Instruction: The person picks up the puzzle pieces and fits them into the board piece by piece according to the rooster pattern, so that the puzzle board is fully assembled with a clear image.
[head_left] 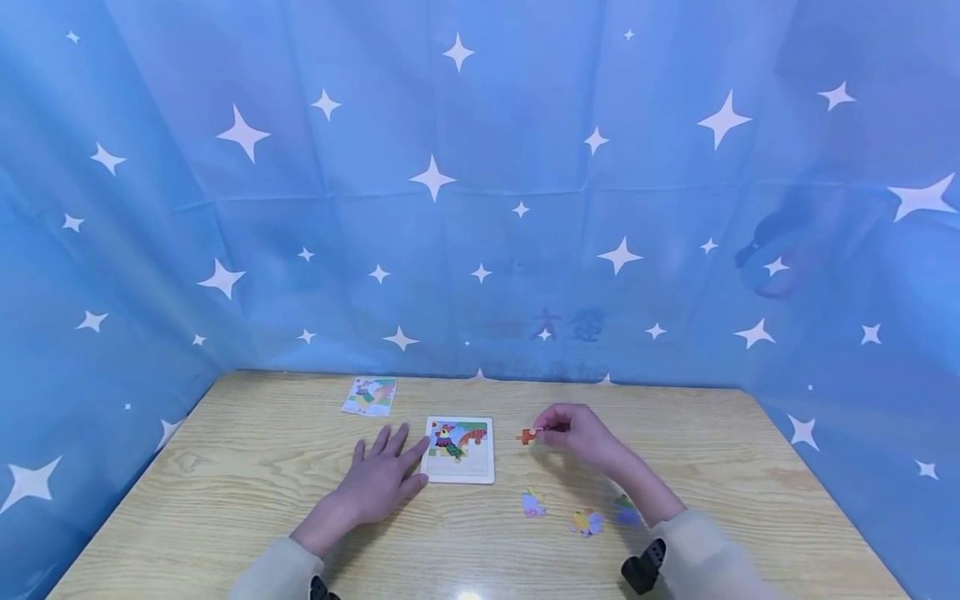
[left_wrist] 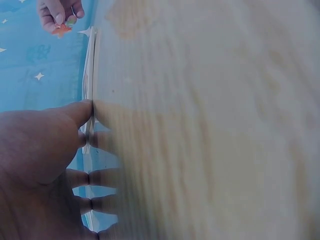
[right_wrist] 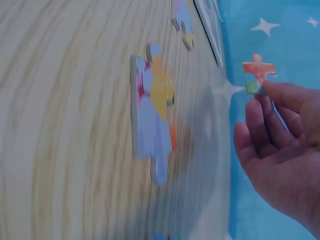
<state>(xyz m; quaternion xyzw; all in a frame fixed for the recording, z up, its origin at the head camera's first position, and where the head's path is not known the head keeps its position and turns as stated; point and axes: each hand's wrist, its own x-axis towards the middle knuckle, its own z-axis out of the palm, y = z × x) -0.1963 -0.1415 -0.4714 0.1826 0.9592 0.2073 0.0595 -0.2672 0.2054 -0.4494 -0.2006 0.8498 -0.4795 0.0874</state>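
Observation:
A white-framed puzzle board [head_left: 465, 477] lies mid-table, with a partly assembled rooster picture in its upper part. My left hand [head_left: 381, 483] rests on the table with spread fingers, thumb and index finger touching the board's left edge. To the right of the board, my right hand [head_left: 579, 433] pinches an orange-red puzzle piece [right_wrist: 258, 70] between thumb and fingers, raised above the table. That piece has a green corner in the right wrist view. Below the right hand lie loose puzzle pieces: a yellow-and-lilac one [head_left: 533, 503], another [head_left: 587, 522], and a bluish-green one [head_left: 627, 510] partly behind the forearm.
A small printed rooster picture card [head_left: 371, 396] lies at the back left of the wooden table [head_left: 247, 450]. Behind the table hangs a blue curtain [head_left: 480, 233] with white stars. A black wrist camera [head_left: 643, 568] sits on the right sleeve.

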